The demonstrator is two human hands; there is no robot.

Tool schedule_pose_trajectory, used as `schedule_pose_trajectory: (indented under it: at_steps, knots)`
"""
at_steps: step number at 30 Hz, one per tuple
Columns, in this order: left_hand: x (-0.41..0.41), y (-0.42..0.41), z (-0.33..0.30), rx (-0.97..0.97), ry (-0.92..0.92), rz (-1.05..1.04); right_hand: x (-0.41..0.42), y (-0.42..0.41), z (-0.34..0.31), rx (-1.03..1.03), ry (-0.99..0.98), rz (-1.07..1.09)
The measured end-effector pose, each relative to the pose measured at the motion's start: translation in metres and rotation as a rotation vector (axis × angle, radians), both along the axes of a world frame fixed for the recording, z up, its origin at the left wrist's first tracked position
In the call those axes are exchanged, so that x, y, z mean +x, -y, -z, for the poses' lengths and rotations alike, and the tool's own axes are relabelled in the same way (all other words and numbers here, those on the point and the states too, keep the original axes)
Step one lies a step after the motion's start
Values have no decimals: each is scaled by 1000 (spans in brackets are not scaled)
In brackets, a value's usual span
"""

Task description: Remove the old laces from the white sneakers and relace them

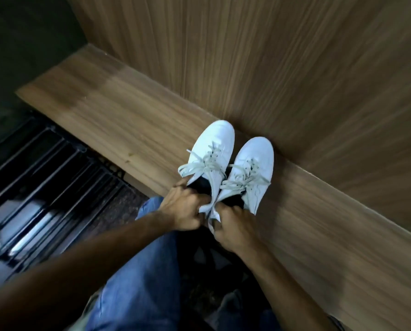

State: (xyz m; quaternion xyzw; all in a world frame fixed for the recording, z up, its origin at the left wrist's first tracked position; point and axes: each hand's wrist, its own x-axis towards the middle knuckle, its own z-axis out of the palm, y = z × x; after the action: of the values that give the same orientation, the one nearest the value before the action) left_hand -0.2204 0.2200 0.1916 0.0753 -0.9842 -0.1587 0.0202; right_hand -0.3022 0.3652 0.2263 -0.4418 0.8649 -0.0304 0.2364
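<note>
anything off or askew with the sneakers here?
Nothing stands out. Both white sneakers sit side by side on the wooden ledge, toes toward the wall, laces still threaded and loosely tied. Left hand and right hand grip the heels.

Head view looks steeply down, close above a wooden ledge.

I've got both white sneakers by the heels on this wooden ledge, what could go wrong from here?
1. The heels of the left sneaker and right sneaker overhang the ledge edge; letting go could tip them off.
2. The laces are still tied in bows, so yanking them may tighten the knots.
3. The left hand and right hand are both occupied, so neither can untie.
</note>
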Motion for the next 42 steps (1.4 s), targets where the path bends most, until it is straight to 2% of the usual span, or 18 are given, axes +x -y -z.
schedule_pose_trajectory:
  at_steps: [5, 10, 16, 20, 23, 28, 32, 34, 35, 38, 42]
  knots:
    - [2, -11, -33, -37, 234, -81, -1, 0, -18, 52, 55, -46]
    - [10, -18, -89, 130, 275, -230, -11, 11, -73, 103, 108, -119]
    - [32, 6, -136, 54, 160, -335, -17, 54, -133, 103, 144, -322]
    - [59, 47, -153, 17, 72, -530, -4, 116, -161, 72, 102, -484]
    - [85, 79, -155, 7, 75, -668, 16, 166, -169, 73, 86, -609]
    - [139, 132, -138, 56, 92, -863, 59, 256, -158, 109, 71, -815]
    - [186, 192, -120, 168, 255, -1035, 109, 348, -128, 157, 89, -951]
    - [204, 217, -108, 183, 278, -1099, 130, 386, -115, 184, 110, -1013]
    - [213, 231, -102, 162, 295, -1116, 139, 404, -106, 190, 115, -1035]
    - [234, 262, -81, 296, 424, -1160, 161, 444, -76, 192, 126, -1086]
    - [246, 283, -36, 328, 369, -1181, 175, 473, -36, 234, 94, -1126]
